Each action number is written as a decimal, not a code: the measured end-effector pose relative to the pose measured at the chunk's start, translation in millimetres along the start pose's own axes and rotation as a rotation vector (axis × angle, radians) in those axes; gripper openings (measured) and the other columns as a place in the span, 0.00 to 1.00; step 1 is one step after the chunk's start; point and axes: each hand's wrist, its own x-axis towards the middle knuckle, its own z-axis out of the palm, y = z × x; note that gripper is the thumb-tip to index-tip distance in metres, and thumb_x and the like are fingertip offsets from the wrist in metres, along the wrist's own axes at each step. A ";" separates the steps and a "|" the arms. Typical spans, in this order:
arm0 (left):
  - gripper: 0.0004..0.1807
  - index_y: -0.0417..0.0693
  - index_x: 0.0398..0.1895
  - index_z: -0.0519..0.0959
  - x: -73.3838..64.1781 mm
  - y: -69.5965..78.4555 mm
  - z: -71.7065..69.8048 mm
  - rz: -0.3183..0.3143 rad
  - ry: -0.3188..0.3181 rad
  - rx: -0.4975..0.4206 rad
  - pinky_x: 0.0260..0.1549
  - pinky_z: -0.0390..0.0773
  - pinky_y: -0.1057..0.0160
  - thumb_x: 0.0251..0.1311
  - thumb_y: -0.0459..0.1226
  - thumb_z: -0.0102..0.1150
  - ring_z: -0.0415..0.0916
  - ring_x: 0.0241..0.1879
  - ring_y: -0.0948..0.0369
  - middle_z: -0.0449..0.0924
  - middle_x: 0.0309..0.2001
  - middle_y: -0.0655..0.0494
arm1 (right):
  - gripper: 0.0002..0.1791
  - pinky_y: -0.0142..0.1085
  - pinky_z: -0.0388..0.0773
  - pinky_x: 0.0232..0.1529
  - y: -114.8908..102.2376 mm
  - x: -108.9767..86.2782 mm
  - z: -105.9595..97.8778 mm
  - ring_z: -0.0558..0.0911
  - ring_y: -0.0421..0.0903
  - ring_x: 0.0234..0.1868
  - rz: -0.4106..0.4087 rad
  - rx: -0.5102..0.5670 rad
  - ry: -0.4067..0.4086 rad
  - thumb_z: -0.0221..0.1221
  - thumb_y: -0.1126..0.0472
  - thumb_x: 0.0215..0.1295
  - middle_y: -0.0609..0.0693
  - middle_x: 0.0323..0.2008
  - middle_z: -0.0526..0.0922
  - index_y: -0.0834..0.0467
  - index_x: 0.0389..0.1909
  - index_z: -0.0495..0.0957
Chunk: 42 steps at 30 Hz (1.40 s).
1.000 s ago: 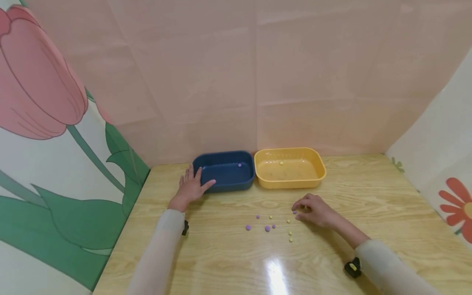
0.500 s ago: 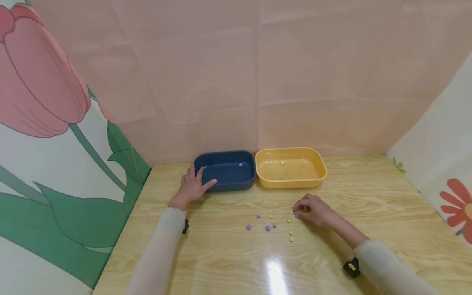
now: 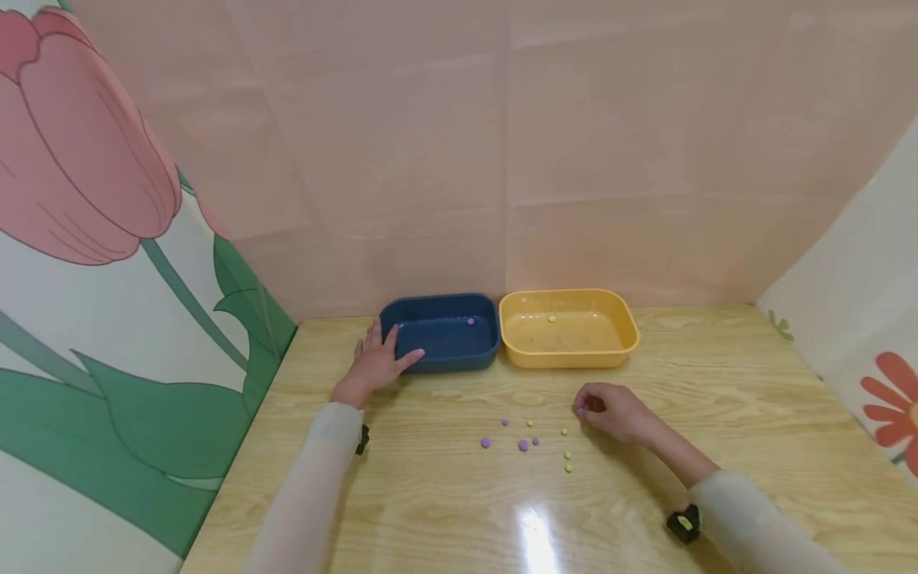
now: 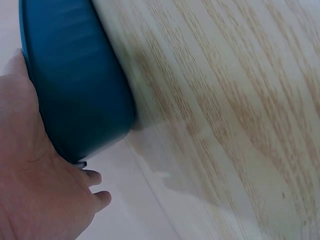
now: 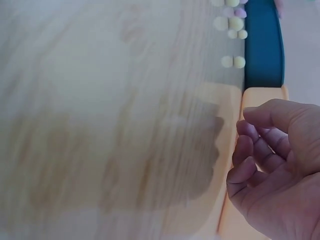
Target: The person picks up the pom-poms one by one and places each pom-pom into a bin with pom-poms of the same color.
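Observation:
My left hand point(image 3: 374, 367) rests at the left end of a dark blue tray point(image 3: 466, 364), fingers spread over its corner and rim. The left wrist view shows this hand against the tray's outer wall point(image 4: 85, 85). Over the table, right of the scattered balls, my right hand point(image 3: 615, 412) pinches a small purple ball point(image 3: 580, 411) between thumb and forefinger. In the right wrist view its fingers point(image 5: 270, 112) hide most of that ball. Several purple balls point(image 3: 523, 446) and yellow balls point(image 3: 568, 455) lie loose on the wooden table point(image 3: 430, 502).
A yellow tray point(image 3: 570, 359) stands directly right of the blue one. One purple ball point(image 3: 470, 322) lies in the blue tray and one yellow ball point(image 3: 552, 319) in the yellow tray. A pink backdrop point(image 3: 502, 159) rises behind both trays.
My right thumb and forefinger have closed on the purple ball, which was between them at the table. My left hand stays at the blue tray. The head view has shifted slightly.

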 end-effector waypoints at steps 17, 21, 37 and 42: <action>0.57 0.46 0.83 0.41 0.6 0.1 -0.6 -0.003 -0.004 0.006 0.75 0.35 0.38 0.64 0.75 0.34 0.26 0.80 0.41 0.22 0.80 0.37 | 0.04 0.31 0.72 0.31 -18.1 6.8 -5.8 0.74 0.39 0.31 -0.007 0.035 0.110 0.66 0.68 0.63 0.42 0.28 0.79 0.55 0.33 0.83; 0.57 0.45 0.83 0.42 0.7 -0.2 -0.5 -0.002 -0.002 0.006 0.75 0.35 0.38 0.65 0.75 0.35 0.26 0.80 0.41 0.22 0.80 0.36 | 0.04 0.32 0.73 0.33 -23.0 10.1 -8.5 0.75 0.39 0.32 -0.045 0.033 0.131 0.65 0.68 0.64 0.42 0.29 0.80 0.56 0.33 0.83; 0.56 0.45 0.83 0.42 -3.0 2.2 -0.7 -0.002 0.010 0.016 0.75 0.36 0.38 0.66 0.74 0.35 0.26 0.80 0.42 0.22 0.80 0.38 | 0.02 0.33 0.74 0.35 -45.3 37.0 -11.9 0.76 0.41 0.34 -0.081 0.043 0.137 0.66 0.64 0.65 0.44 0.30 0.81 0.59 0.36 0.83; 0.55 0.45 0.83 0.41 -3.6 4.5 -2.4 -0.003 0.001 0.014 0.75 0.35 0.38 0.67 0.73 0.36 0.25 0.80 0.42 0.19 0.80 0.39 | 0.02 0.33 0.74 0.34 -55.7 49.0 -13.0 0.77 0.42 0.34 -0.062 0.053 0.136 0.66 0.64 0.65 0.45 0.31 0.82 0.56 0.37 0.83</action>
